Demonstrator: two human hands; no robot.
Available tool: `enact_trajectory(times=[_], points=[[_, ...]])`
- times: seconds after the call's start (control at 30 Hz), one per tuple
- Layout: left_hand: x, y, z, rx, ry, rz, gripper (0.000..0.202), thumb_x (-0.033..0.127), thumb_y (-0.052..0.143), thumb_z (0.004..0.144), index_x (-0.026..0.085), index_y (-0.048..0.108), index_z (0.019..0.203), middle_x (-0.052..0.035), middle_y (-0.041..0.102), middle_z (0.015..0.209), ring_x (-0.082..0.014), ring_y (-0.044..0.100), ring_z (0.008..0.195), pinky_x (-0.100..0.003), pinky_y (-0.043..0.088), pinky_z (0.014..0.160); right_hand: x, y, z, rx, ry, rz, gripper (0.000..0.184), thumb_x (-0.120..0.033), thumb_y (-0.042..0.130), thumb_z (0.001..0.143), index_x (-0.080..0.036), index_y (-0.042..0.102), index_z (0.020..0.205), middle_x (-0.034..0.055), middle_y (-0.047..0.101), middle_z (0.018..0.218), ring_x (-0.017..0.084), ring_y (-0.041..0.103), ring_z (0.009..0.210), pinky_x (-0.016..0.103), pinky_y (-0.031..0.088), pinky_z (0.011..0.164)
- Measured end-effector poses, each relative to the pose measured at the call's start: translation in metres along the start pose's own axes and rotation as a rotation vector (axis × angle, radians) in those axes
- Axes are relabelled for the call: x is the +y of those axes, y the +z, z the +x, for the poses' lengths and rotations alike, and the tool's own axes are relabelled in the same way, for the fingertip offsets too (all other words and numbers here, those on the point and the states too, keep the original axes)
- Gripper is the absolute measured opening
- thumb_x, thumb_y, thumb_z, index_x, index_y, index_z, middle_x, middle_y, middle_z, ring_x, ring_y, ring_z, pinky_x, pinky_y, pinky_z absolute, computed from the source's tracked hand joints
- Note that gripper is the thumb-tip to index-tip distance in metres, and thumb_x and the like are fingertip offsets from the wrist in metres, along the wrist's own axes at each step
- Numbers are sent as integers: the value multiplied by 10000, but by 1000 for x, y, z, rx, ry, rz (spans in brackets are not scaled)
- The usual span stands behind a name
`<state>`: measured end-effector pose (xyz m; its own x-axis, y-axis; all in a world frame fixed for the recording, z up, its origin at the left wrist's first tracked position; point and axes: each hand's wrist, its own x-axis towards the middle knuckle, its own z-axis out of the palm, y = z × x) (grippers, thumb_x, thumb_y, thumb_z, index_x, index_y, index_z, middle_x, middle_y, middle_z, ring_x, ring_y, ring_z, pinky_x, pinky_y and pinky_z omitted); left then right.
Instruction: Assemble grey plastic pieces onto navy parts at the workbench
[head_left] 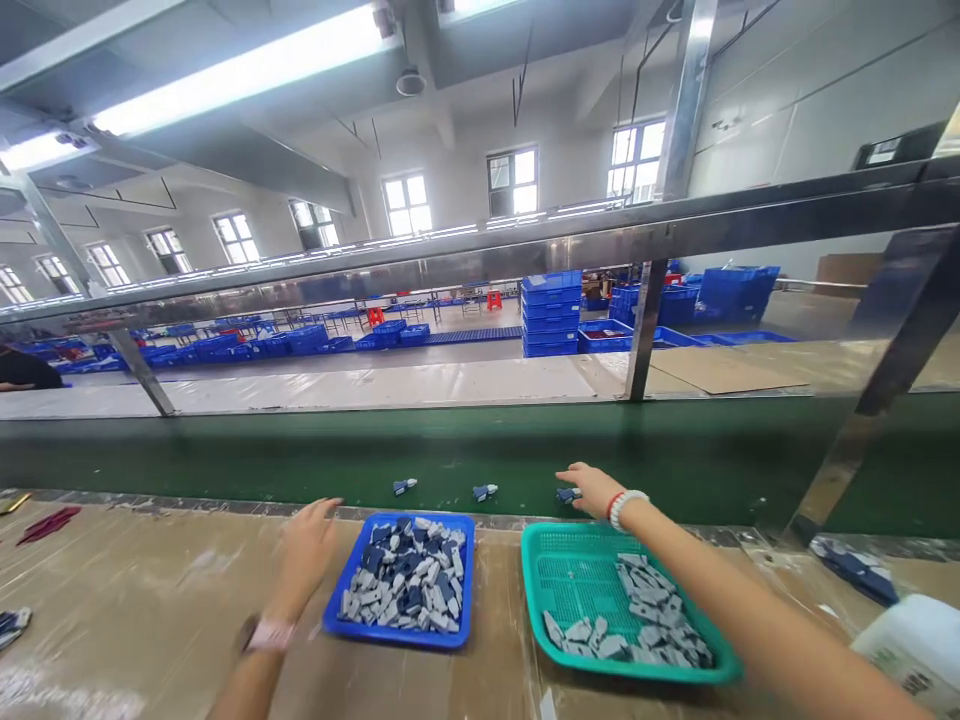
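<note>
At frame centre, the right hand (592,488) grasps a small blue part (566,495) on the green belt (225,455); the left hand (309,550) hovers released beside the blue tray (337,612).

A glossy clear film covers the pale counter (150,600), catching ceiling light beside a matt green belt (450,450). A smooth blue plastic tray (465,620) and a perforated teal plastic basket (577,580) hold matt grey and navy plastic parts (409,585). Brushed metal rails (525,250) gleam overhead.
</note>
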<state>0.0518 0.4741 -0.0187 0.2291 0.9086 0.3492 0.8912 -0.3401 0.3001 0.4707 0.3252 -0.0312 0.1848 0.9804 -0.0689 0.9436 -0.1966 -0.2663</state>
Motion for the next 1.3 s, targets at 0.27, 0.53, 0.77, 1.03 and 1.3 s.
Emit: enact_trajectory(times=[0.27,0.53,0.77,1.03,1.3], points=[[16,85,126,-466,98,224,284,281,607,875,134,585,1117,-90,601,1137,-228,593,1020,-450,498,893,15,31,58,-155,-93,-99,275,-320,576,904,-147,586,1118,72,589,1159,202,574,1055,430,482,920],[11,70,111,-362,153,140,218,285,573,892,128,594,1041,-72,607,1053,-204,594,943,-418,491,858,-99,35,107,-190,-461,-31,304,-329,585,895,-156,578,1145,85,495,1311,237,492,1180,466,431,983],[5,-12,50,-197,224,-89,320,423,475,874,191,597,1058,-81,608,1045,-198,589,805,-324,503,726,-160,50,126,-241,-461,2,283,-337,553,918,-149,578,1128,72,589,1153,188,588,1019,401,506,880],[57,-82,-14,-174,240,-379,506,641,553,735,230,627,1020,-58,609,1092,-216,624,831,-297,519,717,-133,-15,74,68,-334,160,281,-333,553,918,-146,574,1127,67,593,1134,180,595,984,383,518,847],[103,-56,-83,-592,43,-781,541,714,421,788,208,609,757,-17,635,672,-194,591,721,-254,498,746,-50,-3,-174,397,-181,268,243,-81,656,675,-163,652,904,99,581,1125,238,528,1068,385,454,935]])
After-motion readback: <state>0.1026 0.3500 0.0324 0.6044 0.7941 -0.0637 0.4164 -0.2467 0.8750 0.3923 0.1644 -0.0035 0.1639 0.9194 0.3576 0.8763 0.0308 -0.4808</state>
